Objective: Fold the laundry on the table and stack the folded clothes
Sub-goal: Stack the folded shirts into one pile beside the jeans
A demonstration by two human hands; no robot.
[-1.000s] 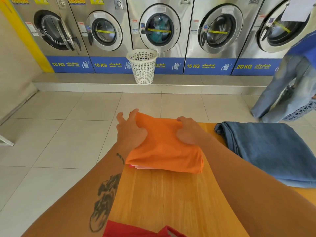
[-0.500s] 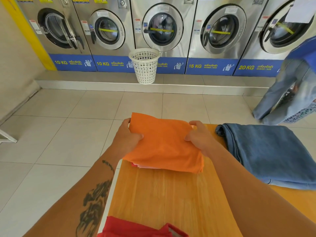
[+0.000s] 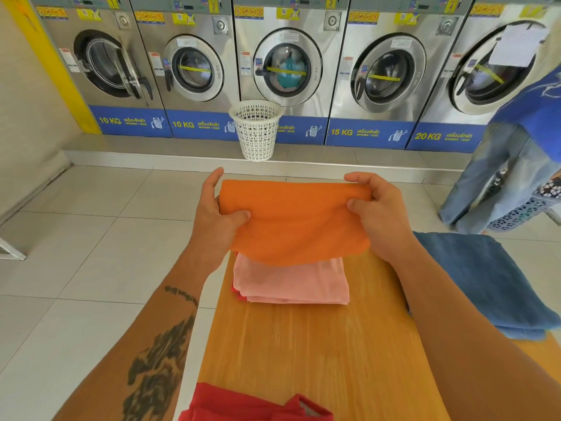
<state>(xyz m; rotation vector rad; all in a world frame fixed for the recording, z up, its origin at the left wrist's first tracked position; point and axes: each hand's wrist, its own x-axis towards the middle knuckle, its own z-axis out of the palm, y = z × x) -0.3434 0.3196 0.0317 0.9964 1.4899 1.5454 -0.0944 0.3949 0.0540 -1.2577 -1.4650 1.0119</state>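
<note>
Here both hands, left (image 3: pixel 217 220) and right (image 3: pixel 381 215), have fingers clamped on one orange garment (image 3: pixel 296 221) above one pink folded garment (image 3: pixel 291 281).

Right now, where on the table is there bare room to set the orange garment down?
Bare wood on the table runs between the pink folded stack and the red garment at the near edge. The right side is crowded by the denim.

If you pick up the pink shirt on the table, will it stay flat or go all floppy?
Probably floppy: the pink shirt is thin folded cloth, and the orange shirt sags between the left hand and right hand. It looks light. Lifted by one edge, its folds would likely fall open.
</note>
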